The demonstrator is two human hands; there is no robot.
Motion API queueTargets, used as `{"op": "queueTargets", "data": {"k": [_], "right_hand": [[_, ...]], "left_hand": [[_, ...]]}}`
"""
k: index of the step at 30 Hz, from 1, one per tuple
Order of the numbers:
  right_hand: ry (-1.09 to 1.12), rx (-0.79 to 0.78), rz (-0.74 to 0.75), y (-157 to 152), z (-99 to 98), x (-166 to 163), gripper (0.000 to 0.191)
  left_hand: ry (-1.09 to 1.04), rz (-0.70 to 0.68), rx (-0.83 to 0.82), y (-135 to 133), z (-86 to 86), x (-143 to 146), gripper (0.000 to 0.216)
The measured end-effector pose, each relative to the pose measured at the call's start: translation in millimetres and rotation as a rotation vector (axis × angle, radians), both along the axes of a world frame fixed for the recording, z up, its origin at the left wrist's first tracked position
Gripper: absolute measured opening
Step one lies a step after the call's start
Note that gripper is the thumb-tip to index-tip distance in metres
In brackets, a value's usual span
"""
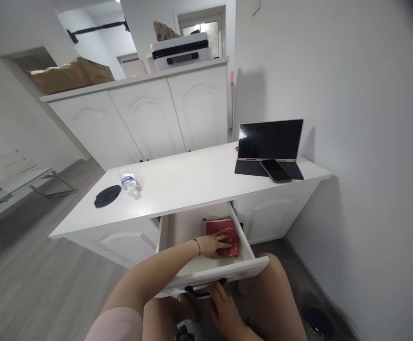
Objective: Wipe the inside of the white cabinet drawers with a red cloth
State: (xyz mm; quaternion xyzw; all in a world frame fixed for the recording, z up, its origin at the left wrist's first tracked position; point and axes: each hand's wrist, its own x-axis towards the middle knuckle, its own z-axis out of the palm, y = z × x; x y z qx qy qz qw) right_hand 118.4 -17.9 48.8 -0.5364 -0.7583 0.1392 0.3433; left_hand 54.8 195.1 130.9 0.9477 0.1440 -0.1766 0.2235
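Note:
My left hand (pixel 211 245), with a red string on the wrist, reaches into a pulled-out white drawer (pixel 181 227). Its fingers lie spread over a red packet (pixel 215 227) on the drawer's right side. Part of the packet is hidden under the hand. At the drawer front, my right hand (pixel 222 305) has its fingers curled at the right part of the black handle (pixel 197 291).
Above the drawer, a white countertop (pixel 188 175) holds a clear plastic bottle (pixel 128 182), a dark round mat (pixel 107 196), a propped tablet (pixel 270 139) and a phone (pixel 276 170). My knees flank the drawer. A wall (pixel 362 142) stands to the right.

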Motion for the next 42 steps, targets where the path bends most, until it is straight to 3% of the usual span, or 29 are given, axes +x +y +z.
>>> {"op": "queueTargets", "data": {"k": [7, 12, 25, 33, 42], "right_hand": [[-0.039, 0.105, -0.004, 1, -11.9, 1, 0.043], [-0.043, 0.087, 0.006, 2, -12.0, 1, 0.044], [-0.067, 0.061, 0.015, 1, -9.8, 4, 0.046], [-0.047, 0.055, 0.013, 2, -0.7, 3, 0.043], [-0.017, 0.079, -0.004, 3, -7.3, 2, 0.042]], "left_hand": [[-0.024, 0.261, 0.043, 37, 6.5, -1, 0.075], [-0.043, 0.4, 0.075, 54, 7.0, 0, 0.069], [-0.118, 0.495, 0.11, 69, -11.6, -11, 0.061], [0.042, 0.645, 0.126, 73, -10.9, -50, 0.06], [0.17, 0.733, 0.141, 61, 4.2, -100, 0.069]]}}
